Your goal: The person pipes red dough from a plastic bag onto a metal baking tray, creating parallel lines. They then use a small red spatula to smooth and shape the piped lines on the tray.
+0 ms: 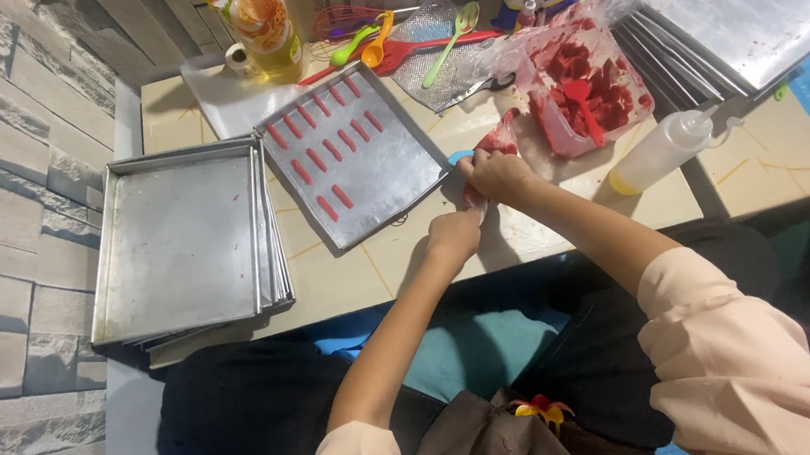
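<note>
The red piping bag of clear plastic (499,138) sits at the near edge of the pale tabletop (352,279), just right of the tilted metal baking tray (392,176), and both hands are on it. The right hand (496,175) is closed around the bag's twisted neck, fingers wrapped tight, while the left hand (453,236) comes in from below, pinched narrow at the bag's lower tip; whether it is squeezing or only steadying, I cannot tell.

To do this well, my read is that the right hand should give the pressure and the left only guide the tip, keeping it low over the metal so each strip lands straight.

On that tray, short red piped strips (323,148) lie in neat slanted rows, filling the upper left part, with the lower right part bare metal. The new ones look best matched to those in length and spacing.

To the left, a stack of empty metal trays (178,243) waits. Farther right stand a clear squeeze bottle with yellow liquid (661,151) and a clear tub of red paste with a red spoon (580,87). At the far edge lie coloured plastic spoons (383,44) and a bottle of yellow oil (262,24).
</note>
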